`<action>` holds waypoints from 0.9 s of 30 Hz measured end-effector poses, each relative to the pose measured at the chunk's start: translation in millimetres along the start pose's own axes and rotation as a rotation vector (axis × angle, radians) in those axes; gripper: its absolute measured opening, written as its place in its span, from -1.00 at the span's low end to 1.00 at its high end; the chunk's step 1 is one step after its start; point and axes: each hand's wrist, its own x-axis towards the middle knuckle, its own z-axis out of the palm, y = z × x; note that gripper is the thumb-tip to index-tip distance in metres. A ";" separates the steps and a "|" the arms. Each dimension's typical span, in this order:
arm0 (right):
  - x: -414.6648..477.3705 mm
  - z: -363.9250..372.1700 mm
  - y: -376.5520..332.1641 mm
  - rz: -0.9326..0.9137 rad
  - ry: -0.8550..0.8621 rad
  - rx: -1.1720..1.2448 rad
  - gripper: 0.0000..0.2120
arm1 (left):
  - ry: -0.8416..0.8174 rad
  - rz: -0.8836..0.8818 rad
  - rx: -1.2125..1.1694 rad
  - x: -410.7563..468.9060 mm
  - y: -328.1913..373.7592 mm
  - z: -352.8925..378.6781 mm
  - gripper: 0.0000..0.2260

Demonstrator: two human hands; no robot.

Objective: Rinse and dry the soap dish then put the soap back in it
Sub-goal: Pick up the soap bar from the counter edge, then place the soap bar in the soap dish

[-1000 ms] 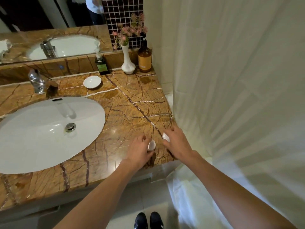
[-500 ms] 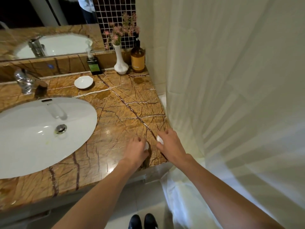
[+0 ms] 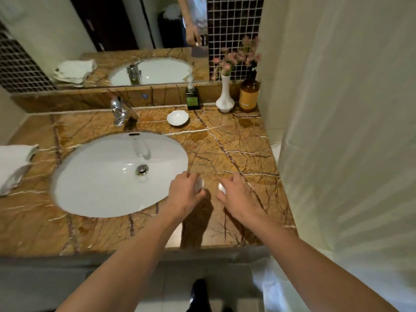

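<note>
The white soap dish sits empty at the back of the marble counter, right of the tap. My left hand hovers over the counter by the sink's right rim, its fingers curled around a small white rounded piece. My right hand is a short way to its right and holds a similar small white piece. Whether these pieces are soap I cannot tell. The two hands are apart and far in front of the dish.
The oval white sink and chrome tap lie to the left. Folded white towels rest at the far left. A green pump bottle, white vase and amber bottle line the back. A shower curtain hangs on the right.
Both hands have lifted off the counter's front right edge and moved apart, now nearer the sink. The view has pulled back and shows more of the counter.
</note>
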 end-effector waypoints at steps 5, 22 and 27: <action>49.8 2.3 -34.9 -0.101 -0.015 -0.050 -0.73 | 0.057 -0.087 0.020 21.2 -44.3 -29.3 -0.61; 226.2 17.7 -102.5 -0.079 -0.024 -0.175 -0.72 | 0.065 -0.086 -0.073 163.5 -147.4 -64.7 -0.57; 257.3 22.8 -104.1 -0.072 -0.050 -0.200 -0.69 | 0.055 -0.067 -0.131 188.2 -156.8 -57.0 -0.51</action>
